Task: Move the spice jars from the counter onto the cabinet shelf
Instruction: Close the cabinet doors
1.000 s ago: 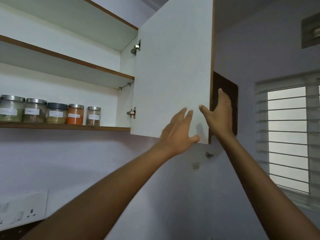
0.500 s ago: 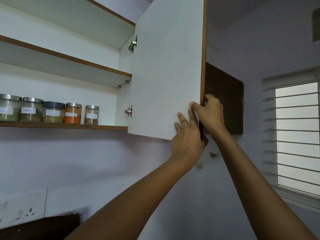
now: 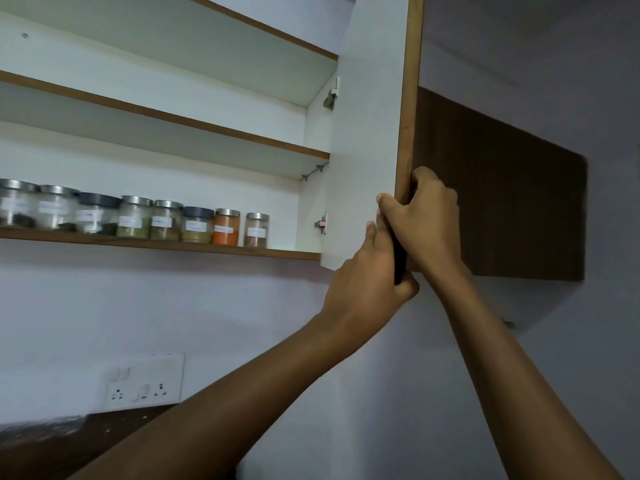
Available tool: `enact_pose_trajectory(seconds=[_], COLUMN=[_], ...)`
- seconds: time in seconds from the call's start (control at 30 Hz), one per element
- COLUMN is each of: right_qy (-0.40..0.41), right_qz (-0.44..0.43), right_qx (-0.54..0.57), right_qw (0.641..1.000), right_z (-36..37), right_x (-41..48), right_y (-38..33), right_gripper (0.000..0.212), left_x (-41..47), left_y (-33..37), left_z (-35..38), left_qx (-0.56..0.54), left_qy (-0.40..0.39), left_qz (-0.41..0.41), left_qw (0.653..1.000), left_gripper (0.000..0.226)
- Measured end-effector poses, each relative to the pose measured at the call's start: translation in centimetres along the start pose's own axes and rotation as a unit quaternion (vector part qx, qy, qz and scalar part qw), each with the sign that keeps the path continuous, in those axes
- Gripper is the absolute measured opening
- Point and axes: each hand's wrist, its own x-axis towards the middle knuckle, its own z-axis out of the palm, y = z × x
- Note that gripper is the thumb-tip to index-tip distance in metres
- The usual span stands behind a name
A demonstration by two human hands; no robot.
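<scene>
Several labelled spice jars [image 3: 166, 220] with metal or dark lids stand in a row on the lowest cabinet shelf [image 3: 156, 244]; the orange-filled jar [image 3: 226, 226] is second from the right. The white cabinet door [image 3: 363, 140] stands open, seen nearly edge-on. My right hand [image 3: 424, 220] is wrapped around the door's brown front edge from the outside. My left hand [image 3: 367, 285] holds the door's lower corner from the inner side, just below the right hand.
Two upper shelves [image 3: 173, 116] hold nothing. A dark brown cabinet panel [image 3: 502, 202] lies behind the door on the right. A white switch and socket plate [image 3: 145, 382] is on the wall, above a dark counter edge [image 3: 52, 434].
Both hands went from open palms by the door to gripping its edge. The door has swung toward the shelves, now nearly edge-on. The view shifted, showing more jars at left.
</scene>
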Motion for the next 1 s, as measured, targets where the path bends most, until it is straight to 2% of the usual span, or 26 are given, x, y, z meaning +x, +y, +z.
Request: enact_pose_trajectory(seconds=[0.37,0.67,1.0], right_qy=[-0.01,0.011,0.057], right_qz=[-0.074,-0.097,-0.101], right_qx=[-0.026,-0.041,-0.076], right_qw=[0.997,0.994,0.99], right_z=[5.5,12.4,22.2], right_x=[-1.9,-3.4,-5.1], right_y=[-6.4,-11.9,-16.5], right_gripper=[0.036,0.032,0.031], left_x=[-2.9,-4.2,-4.9], left_y=[-4.3,-10.4,-19.2], left_z=[-7.8,-14.3,-19.3], left_qx=[-0.036,-0.026,-0.06], left_qy=[0.041,0.052,0.065], left_qz=[-0.017,-0.051,-0.096], left_qw=[0.998,0.997,0.991], left_gripper=[0.054,0.035,0.032])
